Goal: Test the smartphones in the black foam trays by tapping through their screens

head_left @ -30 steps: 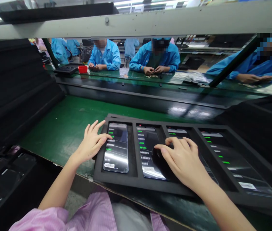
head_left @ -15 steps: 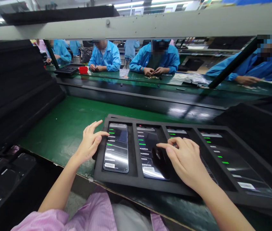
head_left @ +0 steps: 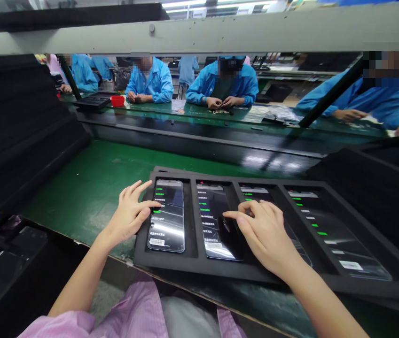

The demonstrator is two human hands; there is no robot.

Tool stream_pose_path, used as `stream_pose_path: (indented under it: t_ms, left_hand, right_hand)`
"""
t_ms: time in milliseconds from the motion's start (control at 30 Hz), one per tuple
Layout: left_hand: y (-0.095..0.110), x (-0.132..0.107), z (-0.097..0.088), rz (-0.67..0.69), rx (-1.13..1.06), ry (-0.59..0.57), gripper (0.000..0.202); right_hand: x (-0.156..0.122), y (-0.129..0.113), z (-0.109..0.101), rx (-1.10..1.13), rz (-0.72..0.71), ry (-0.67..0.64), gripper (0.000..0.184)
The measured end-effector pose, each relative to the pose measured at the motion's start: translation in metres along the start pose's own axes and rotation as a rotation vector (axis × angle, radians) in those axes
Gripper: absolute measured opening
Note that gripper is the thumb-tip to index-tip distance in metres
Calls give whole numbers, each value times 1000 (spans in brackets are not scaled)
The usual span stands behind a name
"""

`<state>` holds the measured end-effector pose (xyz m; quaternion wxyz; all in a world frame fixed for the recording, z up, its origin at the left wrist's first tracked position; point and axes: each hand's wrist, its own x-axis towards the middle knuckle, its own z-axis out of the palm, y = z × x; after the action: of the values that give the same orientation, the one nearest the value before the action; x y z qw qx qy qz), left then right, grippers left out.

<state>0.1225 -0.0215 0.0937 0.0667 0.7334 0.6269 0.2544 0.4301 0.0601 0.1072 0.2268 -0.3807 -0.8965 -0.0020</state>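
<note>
A black foam tray [head_left: 171,266] holds several smartphones in separate recesses, with lit screens showing lists of white and green lines. Over the leftmost smartphone [head_left: 167,227], my left hand [head_left: 130,209] has its index fingertip at the left part of the screen, its other fingers spread. My right hand [head_left: 266,230] points its index finger at the screen of the second smartphone [head_left: 215,237]; the remaining fingers are loosely bent and hold nothing. That hand and forearm partly cover a third smartphone [head_left: 254,191]. Farther right lies another smartphone [head_left: 340,234]. Whether either fingertip touches glass, I cannot tell.
The tray lies on a green worktable [head_left: 79,188]. Black-covered stacks stand at the left [head_left: 16,108] and right. Below left are more black trays [head_left: 9,263]. A grey beam [head_left: 199,33] crosses above. Opposite, people in blue jackets work at a bench with a red container [head_left: 117,101].
My left index fingertip has moved slightly down the leftmost smartphone's screen. My right hand stays pointed at the second smartphone with little change. The whole view has shifted a little.
</note>
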Motion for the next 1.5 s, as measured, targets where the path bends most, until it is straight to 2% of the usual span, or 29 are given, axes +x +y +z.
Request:
stream_pose_path:
  t_ms: [200, 467, 533, 600, 667, 733, 800, 900, 1000, 1100, 1200, 1333, 1500]
  left_hand:
    - [-2, -1, 0, 24, 31, 37, 55]
    - [10, -9, -1, 72, -131, -21, 47]
    - [13, -12, 0, 101, -155, -16, 46]
    - [15, -14, 2, 110, -155, -9, 45]
    - [15, -14, 4, 105, -143, 1, 43]
    - [14, -15, 6, 93, -132, 21, 42]
    - [14, -14, 7, 82, -138, 42, 40]
    - [15, -14, 8, 51, -179, 69, 36]
    - [18, -14, 7, 19, -202, 89, 33]
    - [20, -15, 7, -11, -195, 106, 34]
    - [22, -16, 8, -46, -186, 123, 37]
    - [22, -17, 8, -54, -166, 131, 37]
    - [19, -17, 7, -41, -107, 108, 39]
  right_hand:
    - [-1, -4, -5, 47, -33, -91, 46]
    - [1, -9, -9, 90, -79, -219, 43]
    - [-1, -2, -13, 106, -69, -183, 44]
    - [-7, 12, -19, 112, -21, -92, 45]
    - [-17, 30, -27, 99, 64, -11, 47]
    - [-29, 48, -36, 86, 163, 15, 47]
    - [-39, 59, -43, 93, 231, -6, 48]
    - [-47, 62, -49, 112, 246, -103, 47]
    - [-43, 59, -48, 83, 246, -187, 46]
    - [-35, 63, -43, 1, 281, -165, 46]
    - [-32, 70, -41, -31, 263, -117, 45]
    - [-35, 71, -44, 85, 170, -78, 45]
    - [-36, 67, -46, 124, 116, -162, 43]
